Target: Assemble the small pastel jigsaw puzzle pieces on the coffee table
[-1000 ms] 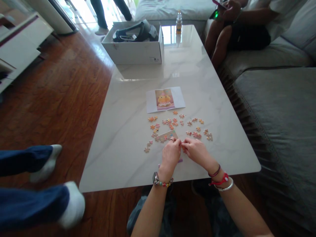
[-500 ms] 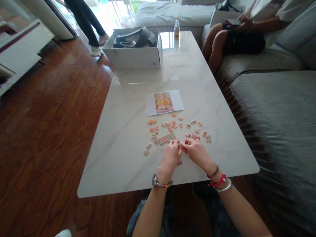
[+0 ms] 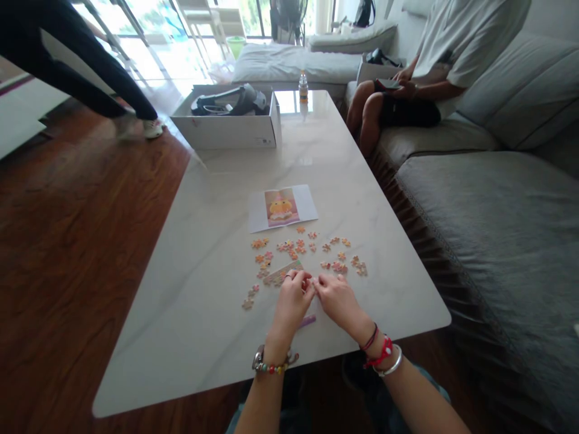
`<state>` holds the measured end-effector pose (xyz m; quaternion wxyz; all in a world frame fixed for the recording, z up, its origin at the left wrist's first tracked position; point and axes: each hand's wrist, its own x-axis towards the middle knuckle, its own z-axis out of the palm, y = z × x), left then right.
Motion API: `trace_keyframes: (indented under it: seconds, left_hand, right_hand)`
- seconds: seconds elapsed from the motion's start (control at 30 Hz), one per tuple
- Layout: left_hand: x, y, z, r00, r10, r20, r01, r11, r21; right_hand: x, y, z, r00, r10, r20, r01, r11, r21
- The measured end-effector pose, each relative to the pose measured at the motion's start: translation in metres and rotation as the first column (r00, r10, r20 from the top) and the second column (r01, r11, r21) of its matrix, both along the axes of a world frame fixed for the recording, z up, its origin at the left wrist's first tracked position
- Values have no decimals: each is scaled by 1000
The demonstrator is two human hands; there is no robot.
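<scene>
My left hand [image 3: 292, 299] and my right hand [image 3: 336, 299] meet fingertip to fingertip above the white marble table [image 3: 217, 253], both pinched on small jigsaw pieces between them. Just beyond my left fingers lies a joined strip of puzzle [image 3: 281, 274]. Several loose orange and pink pieces [image 3: 316, 248] are scattered past it. A printed reference picture [image 3: 281, 207] of an orange figure lies further back. A purple piece [image 3: 307, 320] peeks out under my left hand.
An open white box [image 3: 226, 123] with dark gear in it and a drink bottle [image 3: 303, 95] stand at the table's far end. A person sits on the grey sofa [image 3: 488, 211] at right, holding a phone. Another person's legs [image 3: 81, 72] cross the wooden floor at far left.
My view has tilted up and shifted, so the table sits lower and more of the room shows. The walking person has moved left. My hands stay pinched together at the same spot.
</scene>
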<state>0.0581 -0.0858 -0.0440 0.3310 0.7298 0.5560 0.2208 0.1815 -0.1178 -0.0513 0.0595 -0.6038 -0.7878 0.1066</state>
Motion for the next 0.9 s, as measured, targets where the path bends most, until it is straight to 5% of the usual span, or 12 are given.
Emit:
trace_keyframes:
  seconds: [0.1,0.23,0.47,0.6,0.7,0.9]
  left_hand:
    - [-2,2,0,990,46,130,-40,998,-49]
    - [6,1,1,956,25,293,20,989,-148]
    - [16,0,-6,949,5,314,35,992,-120]
    - [18,-1,-10,978,-67,198,62,997,36]
    - [20,-4,-8,994,-105,-40,111,979,170]
    - [20,-14,-5,953,-183,-242,220,966,135]
  right_hand:
    - [11,5,1,973,-57,-224,56,998,-10]
    - [29,13,9,831,-177,-528,171,983,-60]
    - [37,18,7,728,-160,-667,66,984,-164]
    - [58,20,-1,654,-247,-715,109,966,-235]
    - [82,20,-3,737,-266,-622,135,959,-250]
    - [78,23,-3,867,-223,-445,248,969,-3]
